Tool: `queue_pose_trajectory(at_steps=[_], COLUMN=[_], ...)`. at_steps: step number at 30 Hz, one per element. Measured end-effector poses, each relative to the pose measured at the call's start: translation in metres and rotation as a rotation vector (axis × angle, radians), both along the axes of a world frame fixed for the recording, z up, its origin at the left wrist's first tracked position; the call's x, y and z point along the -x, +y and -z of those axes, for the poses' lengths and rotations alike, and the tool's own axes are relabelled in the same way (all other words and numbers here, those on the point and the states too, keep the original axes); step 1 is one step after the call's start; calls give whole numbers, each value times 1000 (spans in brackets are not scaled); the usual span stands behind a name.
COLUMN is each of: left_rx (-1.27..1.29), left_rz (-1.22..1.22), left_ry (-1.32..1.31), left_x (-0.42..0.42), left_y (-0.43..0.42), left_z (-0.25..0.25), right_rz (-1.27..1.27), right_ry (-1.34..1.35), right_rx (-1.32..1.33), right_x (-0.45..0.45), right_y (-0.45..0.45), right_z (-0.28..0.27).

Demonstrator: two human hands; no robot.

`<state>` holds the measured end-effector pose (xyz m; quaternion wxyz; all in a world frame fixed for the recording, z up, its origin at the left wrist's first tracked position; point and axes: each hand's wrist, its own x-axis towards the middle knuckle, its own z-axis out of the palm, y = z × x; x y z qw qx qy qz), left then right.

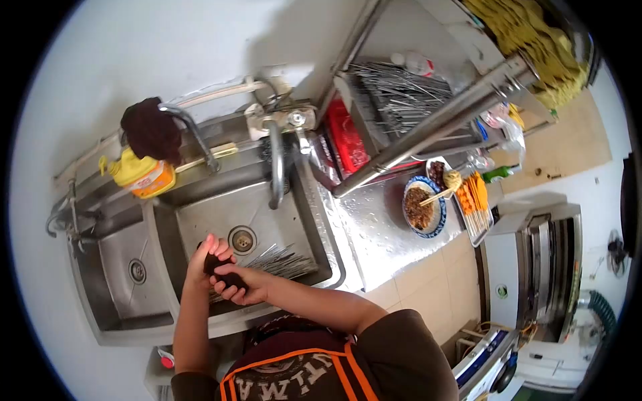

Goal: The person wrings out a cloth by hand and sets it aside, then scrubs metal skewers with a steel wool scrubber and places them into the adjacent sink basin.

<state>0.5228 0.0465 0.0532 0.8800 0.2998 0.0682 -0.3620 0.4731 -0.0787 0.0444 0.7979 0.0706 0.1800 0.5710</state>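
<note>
Over the near part of the large sink basin [194, 214], my left hand [208, 262] and my right hand [242, 284] are close together. Both are closed on a dark brown cloth [231, 279], bunched between them. Beneath and to the right of my hands, a loose bundle of thin metal skewers [284, 260] lies on the basin floor beside the round drain [242, 239]. The curved faucet [275, 167] reaches over the basin behind my hands. I cannot see any water running from it.
A smaller basin [117, 267] adjoins at left. Behind stand a yellow jug [140, 175] and a dark cloth [150, 130] hanging on another faucet. To the right are a rack post [428, 130], a tray of skewers [408, 97], a patterned bowl [420, 208] and a food tray [476, 220].
</note>
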Motion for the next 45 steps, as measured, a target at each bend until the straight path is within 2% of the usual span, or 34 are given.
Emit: queue_pose_trajectory(at_steps=[1,3,4,5,7,9,11,12,14,15,17,18,20,22,24,25,28,30,34,36,37,39,40,41,42,43,45], left_rx=[6,-250,-306,-301,-515,-559,-880,-880,-959,-998,-1062,-1124,-1143,-1242,-1267,-1266,-1261,-1261,-1283,-1113,-1114,-506,-339,-331,-268,-207,-144], left_rz=[23,110,106,119,158,129,119,123,43,3,3,-3,-25,-69,-267,-301,-371,-504,-540,-579,-593,-700,-656,-672,-539,-408,-368], left_ry=[-6,-40,-31,-32,-127,-135,-387,-390,-463,-497,-534,-570,-563,-574,-679,-665,-530,-485,-382,-154,-148,180,305,305,287,270,169], left_x=[-4,-7,-8,-7,-7,-5,0,1,2,3,6,6,9,11,11,12,10,6,13,13,11,8,3,-1,-4,-6,-11], left_y=[-1,-2,-5,-5,-5,-6,-9,-11,-15,-16,-22,-25,-30,-36,-36,-36,-41,-44,-48,-47,-43,-34,-24,-15,-8,0,13], left_z=[-2,-5,-5,-2,9,23,30,36,50,56,65,69,81,80,114,124,125,161,126,119,124,132,134,135,115,105,100], right_rz=[23,-95,-132,-119,-235,-210,-247,-242,-290,-288,-286,-287,-169,-149,-163,-214,-326,-347,-437,-426,-408,-453,-223,8,203,191,240], right_ry=[-6,-186,-190,-186,-326,-373,-513,-512,-562,-561,-746,-749,-958,-1045,-1120,-1107,-1111,-1170,-1339,-1453,-1551,-1640,-1698,-1746,-1733,-1754,-1230], right_rx=[6,228,322,327,459,514,625,625,987,982,1252,1250,1472,1549,1659,1687,1849,1928,2042,2037,2044,1971,1946,1906,1848,1831,1536], right_x=[-4,-6,-8,-7,-8,-7,-5,-5,-6,-6,-7,-5,3,4,2,4,3,1,4,5,2,4,5,4,3,-1,-12], right_y=[-1,-1,1,2,2,5,6,7,11,14,14,13,17,12,3,-1,8,7,9,5,2,-8,-13,-18,-22,-27,-35], right_z=[3,12,17,21,28,37,48,49,53,59,78,89,105,103,79,57,89,96,108,106,93,77,75,73,74,73,73])
